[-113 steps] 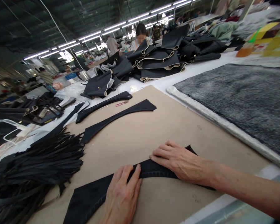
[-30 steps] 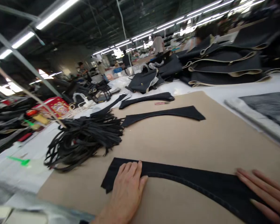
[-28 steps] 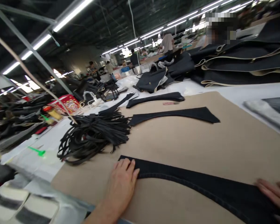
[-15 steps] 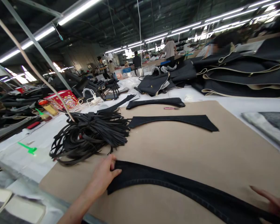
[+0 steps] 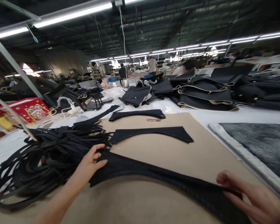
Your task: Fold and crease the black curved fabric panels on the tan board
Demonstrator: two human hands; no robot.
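Note:
A long curved strip of black fabric (image 5: 151, 169) stretches across the brown board in front of me. My left hand (image 5: 91, 161) holds its left end, thumb on top and the other fingers bent at the far edge. At the right end, my right hand (image 5: 249, 196) has its thumb and fingers closed on the strip, slightly blurred. Beyond it lies a smaller curved black piece (image 5: 151, 133) with flared ends. Farther back is a stack of similar curved pieces (image 5: 137, 114), with a pink-handled cutter (image 5: 154, 120) beside it.
A heap of narrow black strips (image 5: 53, 155) lies at the left of the brown board (image 5: 200, 161). To the right is a grey mottled sheet (image 5: 254, 146). Large black panels with pale edges (image 5: 205, 93) are piled behind. A red box (image 5: 28, 110) stands back left; people work far off.
My right hand has come farther into view and closed on the strip's right end. The camera has turned right, so the scene has shifted left. My left hand stays on the strip's left end.

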